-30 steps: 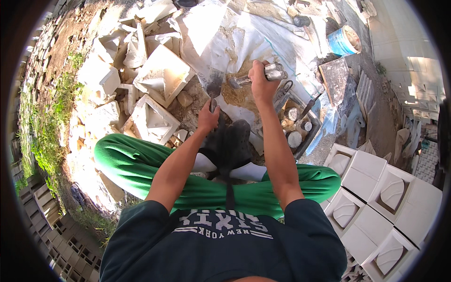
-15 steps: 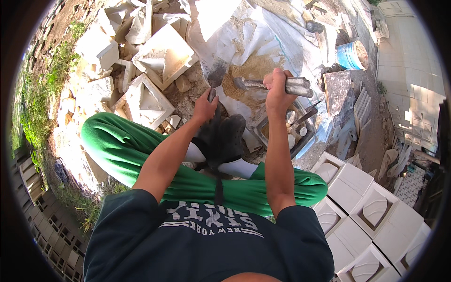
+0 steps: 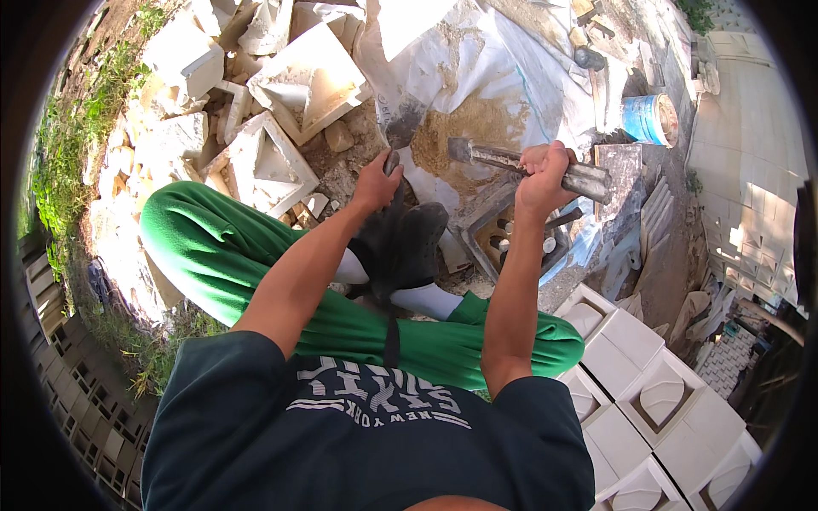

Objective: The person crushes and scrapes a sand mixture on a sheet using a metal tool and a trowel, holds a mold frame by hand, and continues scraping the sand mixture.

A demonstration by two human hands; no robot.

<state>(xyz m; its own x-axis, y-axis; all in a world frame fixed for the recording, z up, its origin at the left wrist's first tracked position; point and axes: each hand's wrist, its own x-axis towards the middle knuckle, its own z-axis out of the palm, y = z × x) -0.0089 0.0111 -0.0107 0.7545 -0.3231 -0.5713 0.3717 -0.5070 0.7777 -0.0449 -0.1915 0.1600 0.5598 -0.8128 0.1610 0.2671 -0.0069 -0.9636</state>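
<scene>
Two tools fill your hands. Your left hand (image 3: 377, 183) is curled round the dark handle of a dark-bladed tool (image 3: 405, 123), fingers wrapped with no gap that shows, the blade reaching out beyond them over the white sheet (image 3: 426, 81). Your right hand (image 3: 545, 180) is closed in a fist on a long grey metal tool (image 3: 492, 157); its flat head sticks out to the left of your fingers, near the sandy heap (image 3: 481, 128), and its thick, rounded end juts out to the right of them. Just below that fist, partly hidden by your forearm, sits a grey tray (image 3: 486, 213) with pale cylinders (image 3: 550, 244) inside and a dark bar (image 3: 562, 219) slanting by its right side. Farther off to the right, a blue bucket (image 3: 643, 119) leans; you cannot tell what it holds
</scene>
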